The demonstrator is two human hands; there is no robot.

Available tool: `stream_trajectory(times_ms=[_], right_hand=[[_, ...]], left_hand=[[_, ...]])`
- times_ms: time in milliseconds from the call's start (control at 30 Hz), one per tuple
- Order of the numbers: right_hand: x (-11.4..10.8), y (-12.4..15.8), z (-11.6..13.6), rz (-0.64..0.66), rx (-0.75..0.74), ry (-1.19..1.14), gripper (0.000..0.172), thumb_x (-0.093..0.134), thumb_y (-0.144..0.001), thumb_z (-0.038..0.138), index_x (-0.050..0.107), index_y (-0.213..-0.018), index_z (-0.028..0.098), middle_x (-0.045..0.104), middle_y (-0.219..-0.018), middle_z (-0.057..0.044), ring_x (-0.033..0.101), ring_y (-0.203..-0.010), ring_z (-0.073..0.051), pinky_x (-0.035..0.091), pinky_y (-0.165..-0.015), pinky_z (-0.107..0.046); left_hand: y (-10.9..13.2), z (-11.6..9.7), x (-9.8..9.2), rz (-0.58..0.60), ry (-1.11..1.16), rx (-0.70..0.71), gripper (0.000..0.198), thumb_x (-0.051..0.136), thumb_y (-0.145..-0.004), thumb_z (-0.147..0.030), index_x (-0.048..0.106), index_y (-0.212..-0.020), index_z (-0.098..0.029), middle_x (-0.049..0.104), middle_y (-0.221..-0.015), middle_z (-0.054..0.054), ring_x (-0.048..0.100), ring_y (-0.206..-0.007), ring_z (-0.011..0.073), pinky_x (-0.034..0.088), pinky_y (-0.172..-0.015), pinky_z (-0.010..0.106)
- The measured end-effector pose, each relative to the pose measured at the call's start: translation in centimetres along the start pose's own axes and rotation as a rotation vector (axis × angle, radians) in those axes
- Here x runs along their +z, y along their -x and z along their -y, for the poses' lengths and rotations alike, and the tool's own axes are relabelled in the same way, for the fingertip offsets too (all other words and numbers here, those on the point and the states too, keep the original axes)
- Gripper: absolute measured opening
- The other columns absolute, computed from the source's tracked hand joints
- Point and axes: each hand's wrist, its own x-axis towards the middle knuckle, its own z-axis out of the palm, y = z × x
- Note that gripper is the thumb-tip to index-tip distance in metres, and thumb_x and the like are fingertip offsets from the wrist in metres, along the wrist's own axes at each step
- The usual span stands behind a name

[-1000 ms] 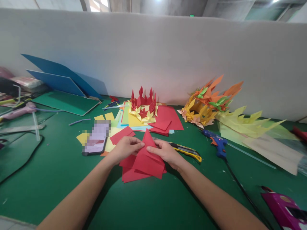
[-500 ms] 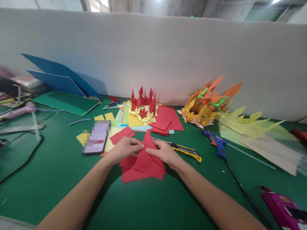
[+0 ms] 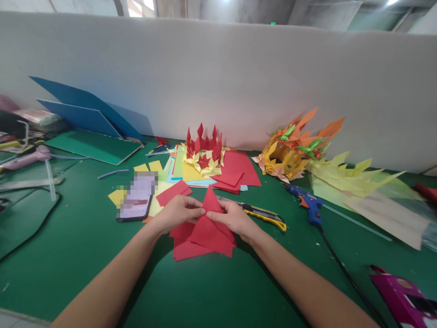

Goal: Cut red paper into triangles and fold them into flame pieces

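Folded red paper (image 3: pixel 212 233) obs'd just L of cutter (image 3: pixel 261 212), tip directed fwd, long axis approx. fore-aft; L hand (image 3: pixel 180 212) pinched at its L edge, R hand (image 3: pixel 236 217) clamped on its R side, thumb on top; R hand nearer cutter, both touching paper

Folded sheet (image 3: pixel 211 231) is just plain matt paper; tabletop (image 3: pixel 205 296) looks smooth, kinda satiny; glue gun (image 3: pixel 313 208) seems shiny plastic.
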Motion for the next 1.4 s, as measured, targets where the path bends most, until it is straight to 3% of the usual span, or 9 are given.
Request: stream_trajectory(times_ms=[367, 600, 1267, 1400], right_hand=[[-0.06, 0.07, -0.02, 0.020, -0.014, 0.026, 0.036, 0.074, -0.059, 0.038, 0.067, -0.087, 0.017, 0.072, -0.083, -0.004, 0.067, -0.076, -0.023, 0.050, -0.069, -0.033], [-0.17, -0.06, -0.20, 0.015, -0.038, 0.047, 0.033, 0.074, -0.060, 0.037, 0.066, -0.085, 0.016, 0.071, -0.082, -0.003, 0.066, -0.076, -0.022, 0.050, -0.068, -0.032], [-0.04, 0.04, 0.16, -0.008, -0.037, 0.069, 0.029, 0.074, -0.058, 0.034, 0.066, -0.080, 0.017, 0.069, -0.076, -0.002, 0.063, -0.069, -0.020, 0.046, -0.062, -0.030], [-0.05, 0.08, 0.18, -0.004, -0.038, 0.075, 0.032, 0.075, -0.058, 0.035, 0.066, -0.082, 0.016, 0.069, -0.077, -0.002, 0.062, -0.070, -0.019, 0.046, -0.064, -0.030]], left_hand=[[0.03, -0.04, -0.03, 0.033, -0.025, 0.019, 0.012, 0.072, -0.063, -0.027, 0.070, -0.068, -0.017, 0.064, -0.063, -0.003, 0.056, -0.060, 0.0106, 0.048, -0.068, 0.027], [-0.07, 0.12, -0.11, 0.029, -0.057, 0.032, 0.020, 0.072, -0.062, -0.027, 0.070, -0.078, -0.016, 0.069, -0.070, 0.001, 0.060, -0.066, 0.0137, 0.047, -0.070, 0.029], [-0.07, 0.24, -0.33, 0.088, -0.099, 0.094, 0.022, 0.071, -0.063, -0.029, 0.072, -0.081, -0.019, 0.071, -0.079, 0.002, 0.063, -0.075, 0.0167, 0.047, -0.074, 0.029], [-0.02, 0.16, 0.03, 0.015, -0.087, 0.067, 0.021, 0.073, -0.061, -0.033, 0.068, -0.075, -0.017, 0.068, -0.072, 0.001, 0.061, -0.069, 0.0151, 0.047, -0.071, 0.029]])
